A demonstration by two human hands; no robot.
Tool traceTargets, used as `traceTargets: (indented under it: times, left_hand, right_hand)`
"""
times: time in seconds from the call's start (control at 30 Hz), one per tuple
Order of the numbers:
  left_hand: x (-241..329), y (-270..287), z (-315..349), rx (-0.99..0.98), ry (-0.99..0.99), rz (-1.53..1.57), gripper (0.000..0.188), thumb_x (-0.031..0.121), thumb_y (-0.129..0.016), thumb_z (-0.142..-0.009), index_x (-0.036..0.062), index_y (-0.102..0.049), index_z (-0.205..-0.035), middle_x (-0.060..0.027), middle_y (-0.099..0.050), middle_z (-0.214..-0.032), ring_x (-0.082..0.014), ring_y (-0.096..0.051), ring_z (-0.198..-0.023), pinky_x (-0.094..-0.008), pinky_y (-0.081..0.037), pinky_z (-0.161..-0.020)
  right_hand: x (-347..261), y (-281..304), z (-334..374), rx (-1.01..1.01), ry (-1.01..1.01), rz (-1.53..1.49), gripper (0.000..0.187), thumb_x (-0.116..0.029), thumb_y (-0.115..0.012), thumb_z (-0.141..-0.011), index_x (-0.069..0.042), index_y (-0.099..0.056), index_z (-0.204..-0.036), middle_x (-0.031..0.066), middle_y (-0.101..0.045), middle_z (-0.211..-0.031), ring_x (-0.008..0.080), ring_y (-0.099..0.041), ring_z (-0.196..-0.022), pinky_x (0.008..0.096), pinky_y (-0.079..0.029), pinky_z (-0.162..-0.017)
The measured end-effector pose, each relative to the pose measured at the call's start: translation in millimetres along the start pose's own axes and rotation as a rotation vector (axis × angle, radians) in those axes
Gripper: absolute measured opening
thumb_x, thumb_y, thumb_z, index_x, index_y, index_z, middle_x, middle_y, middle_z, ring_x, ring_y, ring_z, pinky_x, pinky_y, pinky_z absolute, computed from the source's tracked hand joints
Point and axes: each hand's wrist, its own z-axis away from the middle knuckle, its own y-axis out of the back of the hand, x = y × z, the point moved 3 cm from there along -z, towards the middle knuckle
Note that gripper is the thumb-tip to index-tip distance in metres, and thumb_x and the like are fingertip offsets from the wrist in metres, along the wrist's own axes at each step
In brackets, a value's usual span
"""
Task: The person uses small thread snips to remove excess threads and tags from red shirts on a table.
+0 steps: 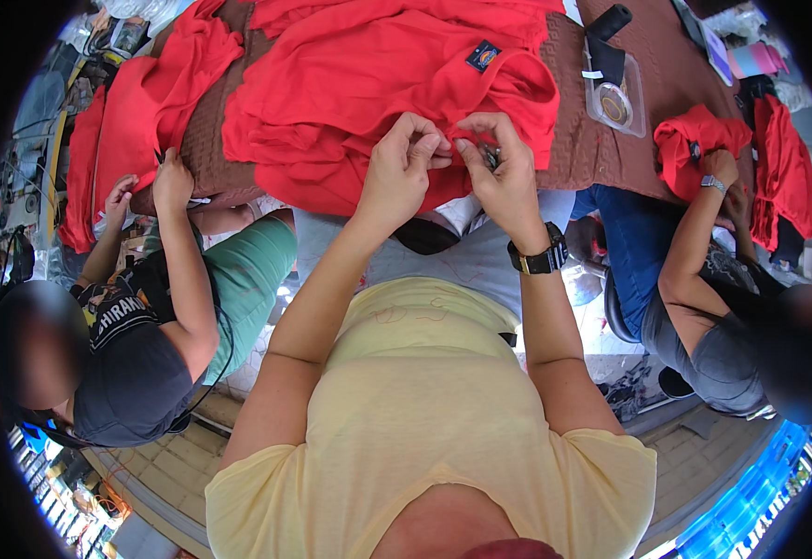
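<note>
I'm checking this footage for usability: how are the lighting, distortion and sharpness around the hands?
Head view: even daylight, no harsh glare on the red garment; strong fisheye bending and a black rim at the edges; left hand and right hand are fairly sharp, the small item they pinch unclear.

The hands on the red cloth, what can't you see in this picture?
- Head view: a small dark thing in the right hand is mostly covered by its fingers; its kind is unclear.
- Head view: the left hand pinches the red garment; the spot between the fingertips is hidden.
- Head view: the garment's top is cut off by the picture's edge.
- Head view: the contents of the clear plastic pouch are too small to tell.
</note>
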Motion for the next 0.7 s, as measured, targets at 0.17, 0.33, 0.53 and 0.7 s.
traceTargets:
  times: [0.17, 0.33, 0.53, 0.7]
  left_hand:
    - [3.0, -3.7, 2.3, -0.028, -0.013, 0.021, 0.011, 0.008, -0.048, -0.105, -0.001, -0.054, -0.103, -0.0098, -0.061, -0.109, -0.0176, -0.062, -0.106, -0.0359, -0.056, -0.096]
    - [5.5, -3.5, 8.0, -0.016, -0.03, 0.021, 0.009, 0.005, -0.051, -0.103, -0.0014, -0.056, -0.102, -0.0087, -0.064, -0.104, -0.0157, -0.064, -0.101, -0.0342, -0.055, -0.093]
    - [4.8, 0.6, 10.1, -0.091, -0.044, -0.043, 0.008, 0.006, -0.053, -0.103, -0.0004, -0.056, -0.1, -0.0091, -0.064, -0.108, -0.0144, -0.062, -0.105, -0.0351, -0.054, -0.098]
    - [9.1, 1.6, 12.4, -0.097, -0.061, -0.084, 0.006, 0.005, -0.054, -0.102, -0.0004, -0.057, -0.1, -0.0076, -0.064, -0.107, -0.0134, -0.061, -0.104, -0.0318, -0.049, -0.098]
  right_hand:
    - [-5.4, 6.1, 4.5, 0.195, 0.193, 0.223, 0.015, -0.009, -0.057, -0.1, 0.001, -0.061, -0.111, 0.0103, -0.061, -0.087, 0.0212, -0.062, -0.077, 0.033, -0.049, -0.067]
    - [-3.4, 1.4, 24.0, -0.187, -0.518, -0.375, 0.04, -0.038, -0.042, -0.108, -0.004, -0.06, -0.098, -0.0048, -0.039, -0.062, 0.0052, -0.034, -0.055, 0.0251, -0.029, -0.05]
    - [13.0, -6.3, 21.3, -0.311, -0.738, -0.645, 0.046, -0.046, -0.042, -0.106, -0.007, -0.056, -0.085, -0.0062, -0.037, -0.061, 0.0042, -0.029, -0.049, 0.0236, -0.019, -0.046]
    - [17.9, -6.8, 16.9, -0.325, -0.855, -0.861, 0.042, -0.043, -0.047, -0.105, -0.008, -0.056, -0.082, -0.0067, -0.038, -0.059, 0.0031, -0.025, -0.044, 0.022, -0.015, -0.041]
